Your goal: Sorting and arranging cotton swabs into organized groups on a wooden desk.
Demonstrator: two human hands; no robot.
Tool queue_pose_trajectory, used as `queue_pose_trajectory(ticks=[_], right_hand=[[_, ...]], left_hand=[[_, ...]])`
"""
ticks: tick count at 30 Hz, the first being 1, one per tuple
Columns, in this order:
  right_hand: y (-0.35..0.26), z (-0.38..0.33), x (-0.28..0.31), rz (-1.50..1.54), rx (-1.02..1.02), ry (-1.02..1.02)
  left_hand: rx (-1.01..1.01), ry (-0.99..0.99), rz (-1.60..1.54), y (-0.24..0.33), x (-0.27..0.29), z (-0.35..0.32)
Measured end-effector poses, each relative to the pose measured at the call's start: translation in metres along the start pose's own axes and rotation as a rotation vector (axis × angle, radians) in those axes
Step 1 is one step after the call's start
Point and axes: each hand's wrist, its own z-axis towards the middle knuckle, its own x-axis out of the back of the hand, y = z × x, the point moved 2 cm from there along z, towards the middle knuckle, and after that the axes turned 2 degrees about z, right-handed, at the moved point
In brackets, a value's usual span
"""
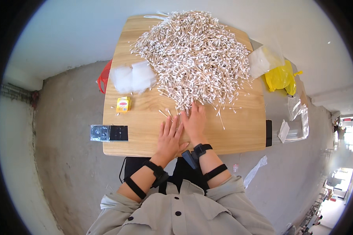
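A big heap of cotton swabs (200,58) with white tips covers the far half of the wooden table (231,137). My left hand (170,139) lies flat near the table's front edge, its fingers stretched forward beside a few loose swabs. Just right of it, my right hand (195,122) reaches to the heap's near edge. Its fingertips touch the outermost swabs, with thumb and fingers apart. The two hands nearly meet, and some swab ends show between them. Neither appears to grip anything, though the spot under the right fingertips is partly hidden.
Left of the heap are clear plastic bags (133,77) and a small yellow box (123,104). A black pad with a clear pouch (100,133) overhangs the left edge. Beyond the right edge lie a yellow bag (281,79) and clear packaging (298,123). A red bag (103,78) hangs left.
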Motion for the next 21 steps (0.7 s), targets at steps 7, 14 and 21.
queue_pose_trajectory(ticks=[7, 14, 21], right_hand=[[0.001, -0.017, 0.000, 0.192, 0.249, -0.159], [0.033, -0.064, 0.060, 0.209, -0.252, -0.068], [0.019, -0.095, 0.032, 0.224, -0.038, -0.041]], left_hand=[[-0.086, 0.057, -0.038, -0.012, 0.005, -0.033], [0.030, 0.173, -0.125, -0.043, 0.017, -0.048], [0.071, 0.187, 0.025, -0.017, -0.006, -0.039]])
